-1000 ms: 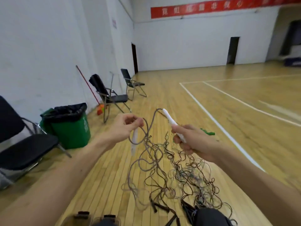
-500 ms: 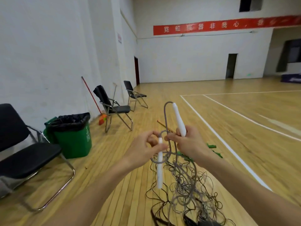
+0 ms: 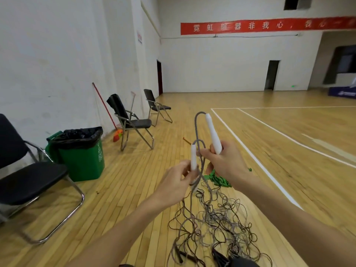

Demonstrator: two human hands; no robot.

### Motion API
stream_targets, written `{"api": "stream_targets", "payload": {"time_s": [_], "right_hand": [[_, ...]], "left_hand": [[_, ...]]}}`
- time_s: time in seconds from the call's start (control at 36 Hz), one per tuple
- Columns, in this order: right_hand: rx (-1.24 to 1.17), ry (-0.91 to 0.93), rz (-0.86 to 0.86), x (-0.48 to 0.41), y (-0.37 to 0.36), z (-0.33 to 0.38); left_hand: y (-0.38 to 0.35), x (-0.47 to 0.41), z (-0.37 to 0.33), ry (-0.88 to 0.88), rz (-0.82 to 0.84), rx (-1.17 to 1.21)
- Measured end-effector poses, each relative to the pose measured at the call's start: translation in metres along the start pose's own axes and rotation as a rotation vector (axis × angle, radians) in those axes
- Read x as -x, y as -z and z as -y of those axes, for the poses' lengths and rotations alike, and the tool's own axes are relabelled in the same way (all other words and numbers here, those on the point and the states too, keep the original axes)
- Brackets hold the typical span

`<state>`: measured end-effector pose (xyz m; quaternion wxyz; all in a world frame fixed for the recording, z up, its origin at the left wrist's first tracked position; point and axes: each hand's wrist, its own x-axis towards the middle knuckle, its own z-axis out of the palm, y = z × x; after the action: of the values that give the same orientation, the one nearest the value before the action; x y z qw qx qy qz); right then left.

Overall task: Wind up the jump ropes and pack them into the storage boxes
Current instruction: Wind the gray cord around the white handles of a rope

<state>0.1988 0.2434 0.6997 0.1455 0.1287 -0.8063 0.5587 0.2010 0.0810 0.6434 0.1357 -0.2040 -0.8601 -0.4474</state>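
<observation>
Both near upright above the tangle (image 3: pixel 212 224): lower handle (image 3: pixel 193 158) pinched in the left hand (image 3: pixel 177 185), taller handle (image 3: pixel 212 133) gripped in the right hand (image 3: pixel 225 162), rope (image 3: pixel 196 132) looping between.

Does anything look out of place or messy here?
Yes: the jump ropes lie in one knotted heap on the floor, grey and dark cords interlaced. The grey rope held by its white handles trails into that tangle. A crumpled green item lies beside it.

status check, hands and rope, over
Left hand grips left handle, right hand grips right handle. Rope not yet wound, trails into tangle on floor. Snag likely; no box in view.
</observation>
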Motion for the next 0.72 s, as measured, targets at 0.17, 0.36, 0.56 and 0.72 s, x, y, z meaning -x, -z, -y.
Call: {"api": "stream_targets", "payload": {"time_s": [0.17,0.36,0.56,0.72], "right_hand": [[0.231,0.014,0.042,-0.009,-0.002,-0.017],[0.148,-0.365,0.256,-0.021,0.003,-0.048],[0.315,-0.186,0.324,-0.016,-0.002,-0.052],[0.392,-0.055,0.473,-0.019,-0.008,-0.046]], "left_hand": [[0.000,0.004,0.016,0.026,0.067,-0.157],[0.026,-0.011,0.045,-0.283,-0.053,-0.917],[0.040,-0.011,0.038,-0.164,0.165,-0.715],[0.038,-0.016,0.037,-0.130,0.101,-0.414]]}}
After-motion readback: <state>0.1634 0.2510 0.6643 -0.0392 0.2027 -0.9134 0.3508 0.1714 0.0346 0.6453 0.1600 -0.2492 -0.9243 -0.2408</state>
